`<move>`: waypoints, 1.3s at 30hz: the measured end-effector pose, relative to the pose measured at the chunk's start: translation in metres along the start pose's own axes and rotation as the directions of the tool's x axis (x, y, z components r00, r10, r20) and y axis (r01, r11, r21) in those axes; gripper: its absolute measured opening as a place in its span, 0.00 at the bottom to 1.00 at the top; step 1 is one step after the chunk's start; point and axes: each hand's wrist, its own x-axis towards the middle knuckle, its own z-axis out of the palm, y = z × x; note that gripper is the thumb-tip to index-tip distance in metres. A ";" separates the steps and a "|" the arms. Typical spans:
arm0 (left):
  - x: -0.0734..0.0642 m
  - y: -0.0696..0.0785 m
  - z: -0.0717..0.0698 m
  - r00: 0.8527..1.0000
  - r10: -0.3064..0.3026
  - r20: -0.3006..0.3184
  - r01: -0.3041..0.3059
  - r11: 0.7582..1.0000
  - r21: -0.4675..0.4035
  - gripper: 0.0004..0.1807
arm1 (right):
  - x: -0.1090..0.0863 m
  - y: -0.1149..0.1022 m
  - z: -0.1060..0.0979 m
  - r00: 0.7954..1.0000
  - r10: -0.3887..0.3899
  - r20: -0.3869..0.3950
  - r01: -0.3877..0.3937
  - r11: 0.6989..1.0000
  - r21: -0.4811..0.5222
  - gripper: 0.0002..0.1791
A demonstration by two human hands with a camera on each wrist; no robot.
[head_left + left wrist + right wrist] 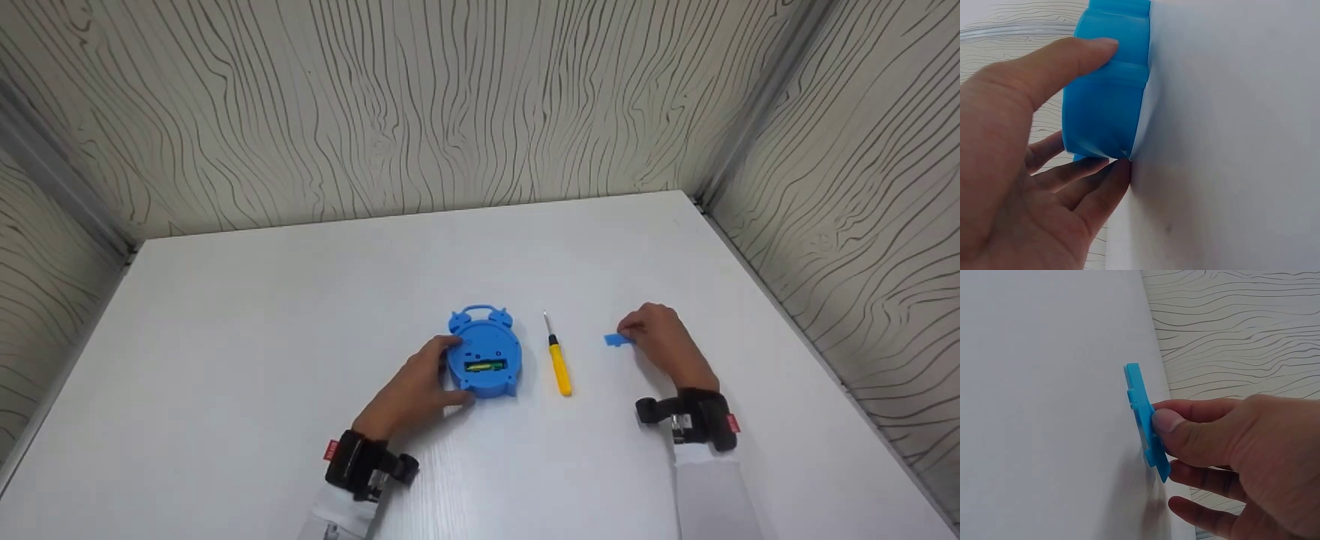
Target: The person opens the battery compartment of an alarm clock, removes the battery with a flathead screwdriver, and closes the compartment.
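Note:
A blue alarm clock (486,337) lies face down on the table, its back up and its battery compartment uncovered. Inside the compartment a green battery (486,366) shows. My left hand (420,382) grips the clock from its left side; in the left wrist view the thumb (1092,53) lies against the blue side wall and the fingers reach round the other side. Off to the right, my right hand (664,341) pinches a small blue battery cover (1143,419) between thumb and forefinger, with the cover's little tabs facing away from the palm.
Between the clock and my right hand lies a screwdriver (560,367) with a yellow handle, its tip toward the back. The white table (262,337) meets wood-grain patterned panels (420,105) at the back and sides.

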 end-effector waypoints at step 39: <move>-0.001 0.001 0.000 1.000 -0.018 0.004 0.018 1.000 0.001 0.48 | 0.008 -0.088 0.028 0.965 0.040 0.259 -0.030 0.999 -0.041 0.12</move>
